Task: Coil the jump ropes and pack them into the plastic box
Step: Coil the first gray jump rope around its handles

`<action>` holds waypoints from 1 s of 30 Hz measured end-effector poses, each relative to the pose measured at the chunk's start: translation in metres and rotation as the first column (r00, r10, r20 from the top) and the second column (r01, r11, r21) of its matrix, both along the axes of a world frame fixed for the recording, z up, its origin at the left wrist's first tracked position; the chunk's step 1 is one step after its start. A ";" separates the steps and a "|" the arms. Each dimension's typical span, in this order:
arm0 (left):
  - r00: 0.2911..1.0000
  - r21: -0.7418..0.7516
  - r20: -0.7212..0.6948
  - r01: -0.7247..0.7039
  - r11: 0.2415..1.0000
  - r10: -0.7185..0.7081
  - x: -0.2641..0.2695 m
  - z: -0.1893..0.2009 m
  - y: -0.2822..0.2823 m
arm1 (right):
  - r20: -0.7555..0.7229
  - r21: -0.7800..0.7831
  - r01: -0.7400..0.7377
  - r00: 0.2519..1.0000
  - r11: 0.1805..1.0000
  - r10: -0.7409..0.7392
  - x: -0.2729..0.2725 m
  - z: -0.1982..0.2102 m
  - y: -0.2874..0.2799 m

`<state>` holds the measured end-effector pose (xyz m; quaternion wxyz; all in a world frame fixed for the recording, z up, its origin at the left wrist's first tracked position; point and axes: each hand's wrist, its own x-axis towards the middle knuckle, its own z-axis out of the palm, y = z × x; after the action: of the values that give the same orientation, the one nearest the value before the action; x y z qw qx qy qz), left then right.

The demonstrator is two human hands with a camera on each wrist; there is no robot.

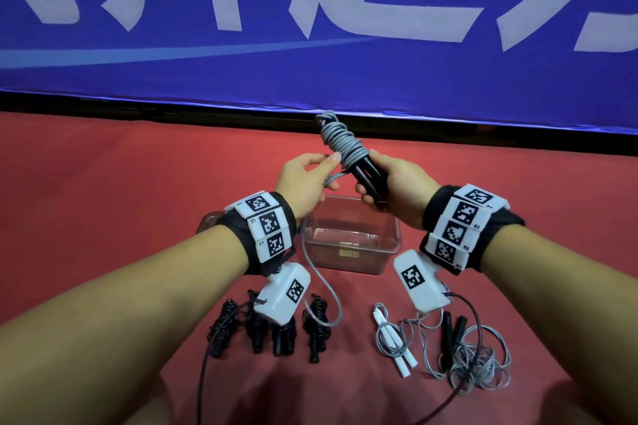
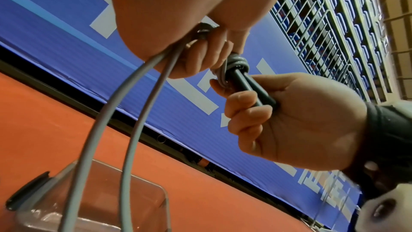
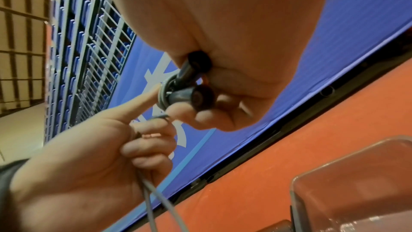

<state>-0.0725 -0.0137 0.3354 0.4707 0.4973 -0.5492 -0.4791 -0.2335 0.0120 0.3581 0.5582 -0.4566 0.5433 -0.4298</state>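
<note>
The right hand (image 1: 390, 183) clamps the 2 black handles (image 1: 366, 172) while the left hand (image 1: 307, 179) pinches the grey rope's (image 1: 340, 141) tail. If that pinch slackens, the wraps could spring loose, and the hanging loop may snag the plastic box (image 1: 352, 235) rim.

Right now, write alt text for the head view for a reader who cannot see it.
Two bare hands hold a grey jump rope with black handles above a clear plastic box: the right hand grips the handles, the left hand pinches the loose cord. On the red cloth nearer the person lie four coiled black ropes, a white-handled rope and a tangled grey rope.
</note>
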 end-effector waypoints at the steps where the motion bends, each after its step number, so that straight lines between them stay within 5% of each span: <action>1: 1.000 0.029 0.009 0.005 1.000 -0.006 0.000 0.000 -0.001 | 0.003 -0.024 0.022 1.000 0.999 -0.022 0.000 0.000 -0.001; 6: 0.969 -0.014 0.241 0.053 0.999 -0.048 0.000 -0.008 0.003 | -0.091 -0.184 0.111 0.987 0.977 -0.129 -0.003 -0.004 -0.003; 14: 0.957 -0.104 0.289 0.013 0.995 0.017 -0.003 -0.005 0.006 | -0.327 -0.299 0.029 0.936 0.954 -0.131 -0.012 -0.014 -0.009; 21: 0.989 -0.128 0.142 -0.031 0.991 0.049 -0.008 -0.002 0.005 | -0.428 -0.321 -0.025 0.896 0.947 -0.121 -0.006 -0.015 -0.004; 30: 0.994 -0.163 0.070 -0.077 0.984 0.089 -0.008 -0.006 0.003 | -0.301 -0.280 -0.031 0.952 0.959 -0.057 0.001 -0.007 0.007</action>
<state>-0.0805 -0.0104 0.3290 0.5071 0.4986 -0.5823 -0.3940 -0.2328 0.0187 0.3515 0.3936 -0.5888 0.5595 -0.4305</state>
